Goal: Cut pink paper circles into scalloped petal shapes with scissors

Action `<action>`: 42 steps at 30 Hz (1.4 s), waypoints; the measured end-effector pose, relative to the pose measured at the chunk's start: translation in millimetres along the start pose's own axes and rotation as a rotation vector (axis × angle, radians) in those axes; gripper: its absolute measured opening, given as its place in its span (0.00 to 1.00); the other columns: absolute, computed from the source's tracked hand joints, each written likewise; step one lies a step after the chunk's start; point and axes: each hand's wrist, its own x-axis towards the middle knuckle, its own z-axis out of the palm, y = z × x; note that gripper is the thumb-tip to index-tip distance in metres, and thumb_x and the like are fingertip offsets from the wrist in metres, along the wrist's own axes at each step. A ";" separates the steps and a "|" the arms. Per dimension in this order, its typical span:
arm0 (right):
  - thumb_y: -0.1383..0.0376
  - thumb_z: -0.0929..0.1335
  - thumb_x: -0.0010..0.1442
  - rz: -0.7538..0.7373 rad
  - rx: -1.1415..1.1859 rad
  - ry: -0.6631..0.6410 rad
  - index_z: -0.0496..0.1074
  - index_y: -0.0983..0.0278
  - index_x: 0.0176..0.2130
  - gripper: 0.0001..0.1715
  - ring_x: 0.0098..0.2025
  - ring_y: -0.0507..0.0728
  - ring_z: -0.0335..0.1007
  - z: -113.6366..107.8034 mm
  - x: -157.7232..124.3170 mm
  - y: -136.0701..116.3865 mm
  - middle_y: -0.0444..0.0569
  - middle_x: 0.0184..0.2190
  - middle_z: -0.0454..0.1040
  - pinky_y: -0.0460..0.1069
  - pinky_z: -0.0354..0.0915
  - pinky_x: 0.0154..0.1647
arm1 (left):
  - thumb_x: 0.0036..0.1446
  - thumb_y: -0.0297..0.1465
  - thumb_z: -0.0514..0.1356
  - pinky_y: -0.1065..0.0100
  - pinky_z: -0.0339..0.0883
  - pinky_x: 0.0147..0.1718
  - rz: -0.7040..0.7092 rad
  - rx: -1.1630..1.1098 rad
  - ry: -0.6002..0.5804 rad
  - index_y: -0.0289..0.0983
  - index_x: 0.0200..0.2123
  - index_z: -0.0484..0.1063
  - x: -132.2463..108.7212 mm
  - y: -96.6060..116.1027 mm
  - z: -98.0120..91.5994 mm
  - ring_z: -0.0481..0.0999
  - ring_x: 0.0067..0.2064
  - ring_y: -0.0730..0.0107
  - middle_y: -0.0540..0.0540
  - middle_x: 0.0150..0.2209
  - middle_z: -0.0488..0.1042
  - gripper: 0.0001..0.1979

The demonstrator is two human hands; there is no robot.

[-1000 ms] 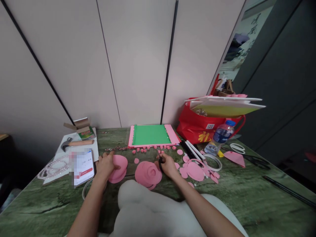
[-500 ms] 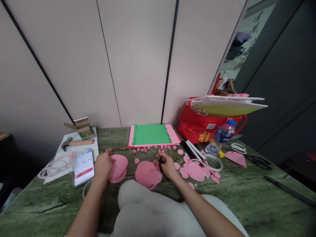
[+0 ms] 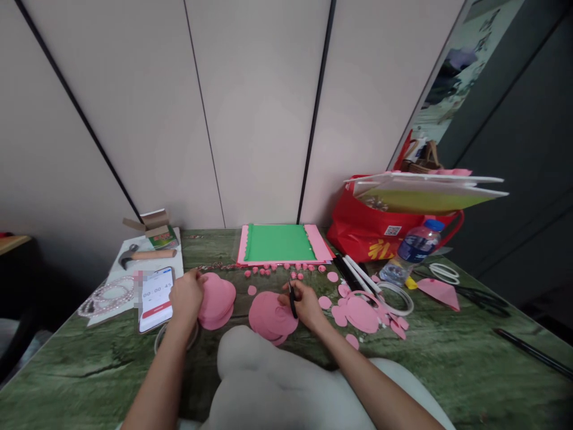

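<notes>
My left hand (image 3: 187, 295) rests on the left side of a stack of pink paper discs (image 3: 218, 303), fingers curled round its edge. My right hand (image 3: 305, 303) is closed on a thin black tool (image 3: 292, 300), probably small scissors, whose tip touches a second pile of pink discs (image 3: 271, 316) in front of me. Small pink rolled bits (image 3: 286, 270) lie in a row just beyond both piles.
A phone (image 3: 156, 291) and hammer (image 3: 143, 255) lie at left on white paper. Green and pink sheets (image 3: 281, 243) sit by the wall. More pink cutouts (image 3: 362, 312), white rings (image 3: 398, 297), a water bottle (image 3: 414, 249) and a red bag (image 3: 380, 230) fill the right side.
My left hand has closed over the left pink stack and drawn it slightly nearer. The right hand keeps the black tool on the middle pile. The view shifted a little.
</notes>
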 end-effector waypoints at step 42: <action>0.59 0.76 0.39 0.081 0.434 -0.178 0.69 0.62 0.30 0.19 0.24 0.53 0.66 24.0 -12.3 -37.1 0.42 0.21 0.72 0.46 0.62 0.25 | 0.39 0.38 0.66 0.70 0.66 0.22 -0.125 -1.552 -0.455 0.32 0.23 0.73 -48.7 85.9 20.2 0.71 0.21 0.71 0.47 0.18 0.74 0.14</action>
